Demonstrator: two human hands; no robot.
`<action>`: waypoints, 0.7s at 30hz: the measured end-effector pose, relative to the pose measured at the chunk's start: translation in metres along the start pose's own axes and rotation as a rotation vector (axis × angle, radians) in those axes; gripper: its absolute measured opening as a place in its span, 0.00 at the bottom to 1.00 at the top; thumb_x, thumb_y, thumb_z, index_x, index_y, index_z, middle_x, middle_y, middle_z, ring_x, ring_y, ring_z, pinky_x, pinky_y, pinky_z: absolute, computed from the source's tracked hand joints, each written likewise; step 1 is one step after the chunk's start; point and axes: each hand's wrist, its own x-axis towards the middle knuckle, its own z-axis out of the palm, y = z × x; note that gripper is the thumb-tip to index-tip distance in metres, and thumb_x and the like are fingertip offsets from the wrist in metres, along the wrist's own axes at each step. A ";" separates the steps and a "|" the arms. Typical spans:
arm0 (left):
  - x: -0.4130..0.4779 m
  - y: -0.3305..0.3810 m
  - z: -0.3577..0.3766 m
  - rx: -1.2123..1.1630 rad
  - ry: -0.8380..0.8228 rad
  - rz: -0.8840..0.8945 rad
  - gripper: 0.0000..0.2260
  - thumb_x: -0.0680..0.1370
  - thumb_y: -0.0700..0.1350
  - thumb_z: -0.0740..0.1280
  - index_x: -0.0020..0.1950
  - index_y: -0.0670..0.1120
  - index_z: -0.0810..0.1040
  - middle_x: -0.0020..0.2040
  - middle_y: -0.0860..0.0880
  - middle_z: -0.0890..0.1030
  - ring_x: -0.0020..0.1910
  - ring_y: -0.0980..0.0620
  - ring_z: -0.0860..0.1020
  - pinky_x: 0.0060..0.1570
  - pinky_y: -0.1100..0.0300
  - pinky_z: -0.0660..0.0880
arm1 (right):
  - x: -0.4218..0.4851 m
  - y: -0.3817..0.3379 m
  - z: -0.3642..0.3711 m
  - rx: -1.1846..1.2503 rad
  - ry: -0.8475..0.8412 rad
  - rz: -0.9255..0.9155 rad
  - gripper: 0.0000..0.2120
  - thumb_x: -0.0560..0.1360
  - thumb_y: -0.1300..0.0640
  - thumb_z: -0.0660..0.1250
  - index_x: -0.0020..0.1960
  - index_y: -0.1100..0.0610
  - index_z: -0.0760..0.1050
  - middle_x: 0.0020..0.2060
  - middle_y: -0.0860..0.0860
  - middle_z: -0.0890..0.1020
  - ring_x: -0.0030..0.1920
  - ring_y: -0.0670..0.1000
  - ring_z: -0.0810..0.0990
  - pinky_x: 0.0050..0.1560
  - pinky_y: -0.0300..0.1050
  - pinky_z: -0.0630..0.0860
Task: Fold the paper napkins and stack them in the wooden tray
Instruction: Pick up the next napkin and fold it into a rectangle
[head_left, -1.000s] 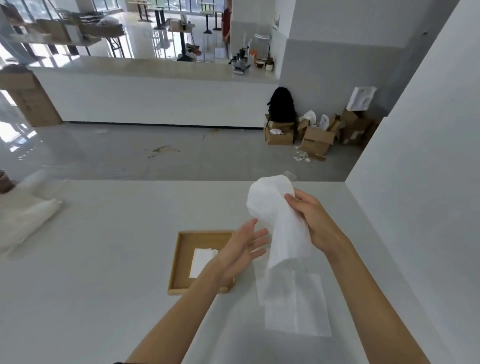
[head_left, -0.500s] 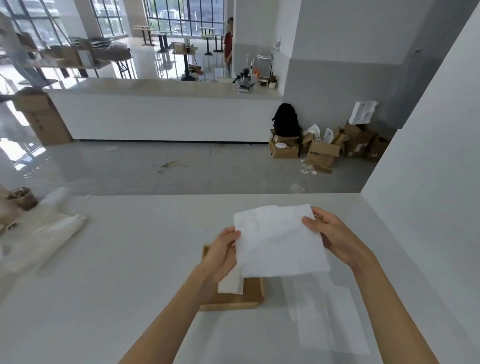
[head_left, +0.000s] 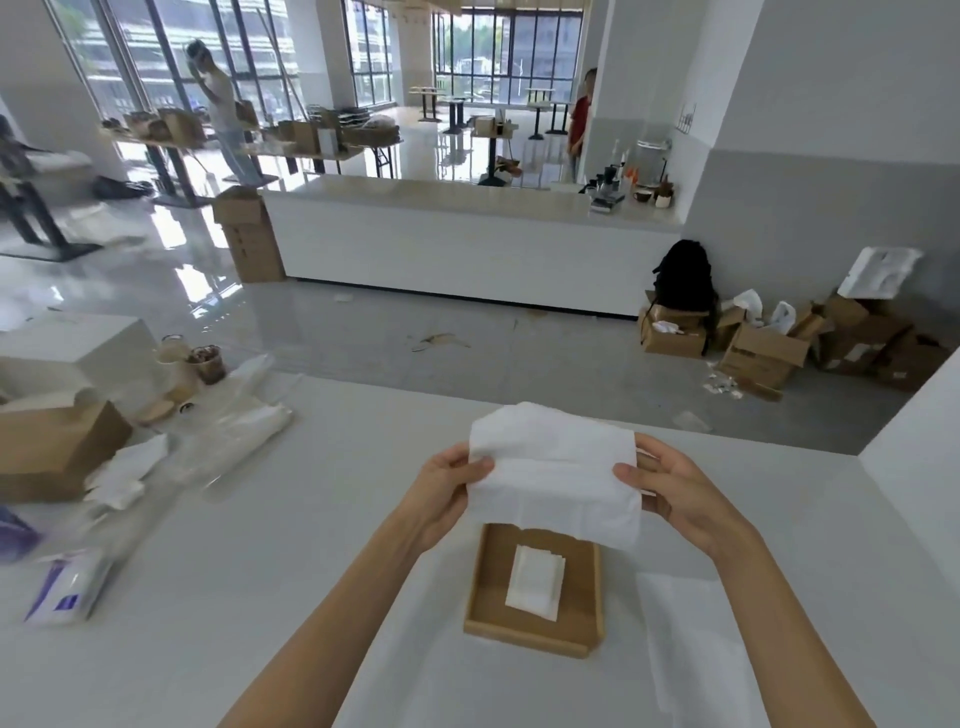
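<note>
The left hand (head_left: 447, 493) and right hand (head_left: 675, 493) pinched opposite edges of a white paper napkin (head_left: 556, 478), held in the air above the wooden tray (head_left: 480, 587). A stack of folded napkins (head_left: 535, 582) lay in the tray. The print on a purple-marked packet (head_left: 67, 587) at far left was too blurred to read.

Napkin (head_left: 556, 483), a second ago bunched in right hand (head_left: 680, 493), now spread mid-frame, left hand (head_left: 447, 493) pinching too.
</note>
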 end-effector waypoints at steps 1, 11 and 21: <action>0.001 0.002 0.000 0.004 0.012 0.028 0.15 0.79 0.33 0.67 0.67 0.35 0.77 0.65 0.38 0.81 0.64 0.38 0.79 0.65 0.43 0.76 | 0.001 -0.002 0.001 0.006 0.002 -0.019 0.17 0.77 0.63 0.70 0.64 0.52 0.78 0.55 0.51 0.86 0.55 0.53 0.85 0.52 0.47 0.82; 0.011 0.018 0.046 0.139 -0.076 0.309 0.17 0.79 0.26 0.60 0.41 0.40 0.86 0.48 0.46 0.87 0.50 0.49 0.84 0.49 0.59 0.79 | -0.013 -0.018 -0.026 -0.019 0.322 -0.282 0.18 0.78 0.73 0.62 0.45 0.54 0.85 0.41 0.44 0.88 0.44 0.44 0.85 0.47 0.39 0.81; 0.015 0.046 0.089 0.303 -0.206 0.507 0.28 0.71 0.21 0.53 0.27 0.48 0.81 0.49 0.50 0.84 0.49 0.47 0.80 0.43 0.58 0.75 | -0.033 -0.039 -0.060 -0.230 0.331 -0.680 0.24 0.70 0.84 0.56 0.36 0.62 0.83 0.45 0.42 0.87 0.49 0.45 0.85 0.50 0.40 0.81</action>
